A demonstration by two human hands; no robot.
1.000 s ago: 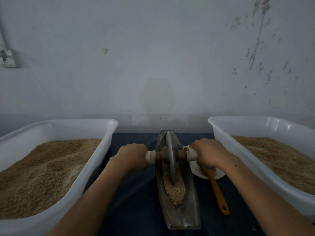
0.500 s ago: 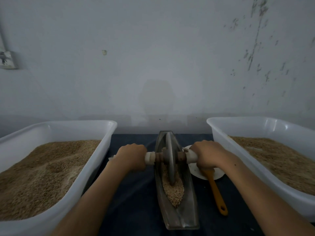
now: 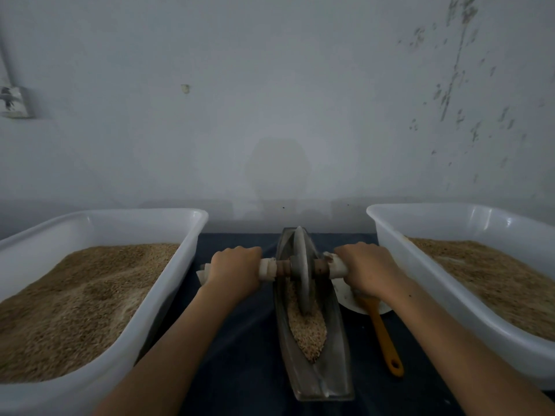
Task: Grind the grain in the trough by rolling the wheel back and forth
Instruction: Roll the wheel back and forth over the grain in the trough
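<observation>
Both hands were at work: the left hand (image 3: 235, 270) was clenched round the cloth-wrapped left end of the wooden axle (image 3: 282, 268), and the right hand (image 3: 368, 271) grasped the wrapped right end. Between them the grey stone wheel (image 3: 301, 270) stood upright in the narrow, boat-shaped metal trough (image 3: 313, 313), its lower edge sunk in the pale grain (image 3: 306, 328) heaped toward the near half. A white plastic tub (image 3: 99, 382) of brown grain sat to the left, another white tub (image 3: 420, 280) to the right. Just beside the trough, under the right wrist, lay a white dish (image 3: 345, 295) and an orange-handled brush (image 3: 384, 337) on the dark cloth (image 3: 240, 340)
</observation>
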